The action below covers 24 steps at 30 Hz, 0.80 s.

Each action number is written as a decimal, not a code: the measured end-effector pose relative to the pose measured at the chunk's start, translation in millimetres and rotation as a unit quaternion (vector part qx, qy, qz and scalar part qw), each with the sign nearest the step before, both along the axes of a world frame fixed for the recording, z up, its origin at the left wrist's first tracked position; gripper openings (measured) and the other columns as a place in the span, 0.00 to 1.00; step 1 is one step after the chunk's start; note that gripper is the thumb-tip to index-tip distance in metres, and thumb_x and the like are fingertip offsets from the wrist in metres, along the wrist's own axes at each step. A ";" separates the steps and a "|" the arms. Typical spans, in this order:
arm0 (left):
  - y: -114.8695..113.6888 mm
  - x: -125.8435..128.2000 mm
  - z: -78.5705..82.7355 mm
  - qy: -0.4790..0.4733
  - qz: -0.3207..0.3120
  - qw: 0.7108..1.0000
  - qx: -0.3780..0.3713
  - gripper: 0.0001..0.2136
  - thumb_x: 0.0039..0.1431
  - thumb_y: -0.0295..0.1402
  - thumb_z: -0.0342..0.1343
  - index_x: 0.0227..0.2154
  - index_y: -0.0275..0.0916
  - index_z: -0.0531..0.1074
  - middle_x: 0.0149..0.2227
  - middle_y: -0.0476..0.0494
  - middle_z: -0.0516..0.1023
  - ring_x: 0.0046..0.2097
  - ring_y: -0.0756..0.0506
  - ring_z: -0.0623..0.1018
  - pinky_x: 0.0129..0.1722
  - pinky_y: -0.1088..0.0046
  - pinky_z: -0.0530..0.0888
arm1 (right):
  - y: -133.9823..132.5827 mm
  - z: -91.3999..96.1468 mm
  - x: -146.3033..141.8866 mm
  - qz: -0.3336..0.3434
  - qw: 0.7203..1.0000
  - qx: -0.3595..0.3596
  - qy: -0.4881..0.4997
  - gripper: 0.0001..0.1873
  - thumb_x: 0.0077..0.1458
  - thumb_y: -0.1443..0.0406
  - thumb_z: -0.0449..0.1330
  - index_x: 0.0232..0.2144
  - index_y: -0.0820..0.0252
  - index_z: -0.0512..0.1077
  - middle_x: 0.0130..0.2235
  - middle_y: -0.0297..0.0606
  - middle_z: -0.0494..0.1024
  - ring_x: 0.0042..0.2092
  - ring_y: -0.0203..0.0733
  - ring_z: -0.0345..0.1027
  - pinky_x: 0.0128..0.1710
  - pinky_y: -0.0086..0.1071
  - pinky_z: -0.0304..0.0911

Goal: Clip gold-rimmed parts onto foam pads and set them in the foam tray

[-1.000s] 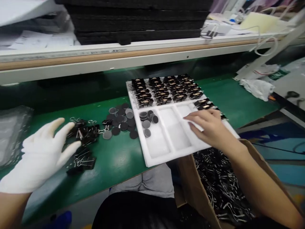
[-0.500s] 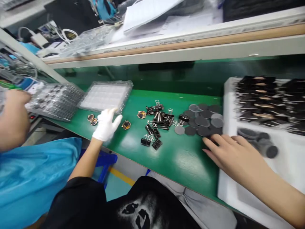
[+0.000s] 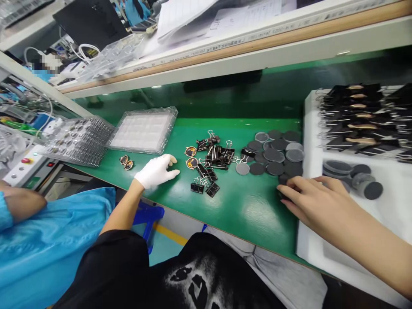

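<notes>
My left hand (image 3: 157,171), in a white glove, hovers low over the green bench with thumb and fingers apart, holding nothing. Just right of it lie two gold-rimmed watch cases (image 3: 192,163), one behind the other. Another pair of watch cases (image 3: 126,162) rests to its left. Black binder clips (image 3: 219,156) are heaped in the middle. Beyond them spreads a pile of dark round discs (image 3: 273,155). My bare right hand (image 3: 310,193) is at the pile's near right edge, fingers curled toward the thumb, with a dark disc edge showing between the fingertips.
A white foam tray (image 3: 307,223) on the right holds rows of clipped black stacks (image 3: 357,116) and more discs (image 3: 371,190). Clear plastic trays (image 3: 144,128) stand at back left, beside a stack of filled ones (image 3: 80,139). A shelf (image 3: 225,64) overhangs the bench. A co-worker's blue sleeve is left.
My left hand has moved right, and a watch case that was beside it now lies close to the other one. My right hand has barely shifted. The co-worker's hand has dropped away.
</notes>
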State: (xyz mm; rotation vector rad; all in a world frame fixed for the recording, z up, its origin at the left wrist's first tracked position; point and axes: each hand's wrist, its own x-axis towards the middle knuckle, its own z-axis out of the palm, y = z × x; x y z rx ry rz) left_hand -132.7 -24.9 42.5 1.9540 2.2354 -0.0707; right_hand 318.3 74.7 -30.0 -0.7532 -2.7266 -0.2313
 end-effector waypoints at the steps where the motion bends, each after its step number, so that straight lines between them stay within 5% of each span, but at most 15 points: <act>1: 1.9 3.9 0.6 -0.017 0.000 1.000 0.005 0.24 0.63 0.47 0.58 0.56 0.39 0.71 0.49 0.41 0.79 0.46 0.42 0.79 0.47 0.64 0.74 | -0.4 0.9 0.6 0.004 1.000 -0.003 0.013 0.17 0.69 0.66 0.46 0.37 0.57 0.75 0.40 0.46 0.79 0.36 0.53 0.73 0.41 0.49 0.60; 6: 17.3 33.6 -0.7 0.019 -0.082 0.996 0.030 0.28 0.66 0.50 0.56 0.64 0.44 0.68 0.60 0.37 0.72 0.50 0.39 0.79 0.51 0.61 0.74 | -2.4 7.5 4.0 0.025 0.996 -0.028 0.084 0.14 0.72 0.63 0.47 0.46 0.59 0.72 0.45 0.45 0.80 0.39 0.51 0.74 0.43 0.47 0.64; 10: 30.6 46.9 -1.8 0.079 -0.128 0.988 -0.015 0.25 0.68 0.49 0.54 0.65 0.48 0.67 0.57 0.38 0.73 0.49 0.37 0.79 0.52 0.59 0.74 | -7.2 13.1 7.4 0.025 0.993 -0.072 0.094 0.13 0.72 0.60 0.51 0.50 0.58 0.72 0.49 0.45 0.79 0.41 0.51 0.74 0.41 0.45 0.68; 17: 29.7 45.4 -4.1 -0.041 -0.071 0.996 -0.021 0.19 0.59 0.47 0.62 0.47 0.41 0.71 0.51 0.40 0.74 0.44 0.41 0.78 0.49 0.62 0.75 | -14.8 32.8 3.8 0.036 0.958 -0.212 0.192 0.14 0.70 0.59 0.55 0.54 0.54 0.72 0.52 0.44 0.77 0.36 0.41 0.77 0.33 0.36 0.72; 22: 19.9 50.1 -14.0 -0.111 -0.001 0.994 0.014 0.27 0.59 0.43 0.63 0.59 0.41 0.67 0.49 0.42 0.80 0.46 0.41 0.80 0.50 0.64 0.75 | -8.4 41.4 -4.0 0.021 0.905 -0.321 0.279 0.15 0.64 0.52 0.64 0.47 0.52 0.77 0.43 0.40 0.79 0.28 0.36 0.70 0.30 0.36 0.72; 24: 17.9 48.9 -13.9 -0.116 0.006 0.993 0.021 0.21 0.63 0.43 0.58 0.56 0.42 0.71 0.51 0.42 0.82 0.48 0.41 0.81 0.52 0.64 0.76 | -4.4 43.9 -7.2 -0.006 0.864 -0.398 0.310 0.18 0.60 0.48 0.67 0.45 0.52 0.79 0.36 0.37 0.79 0.26 0.36 0.69 0.28 0.35 0.71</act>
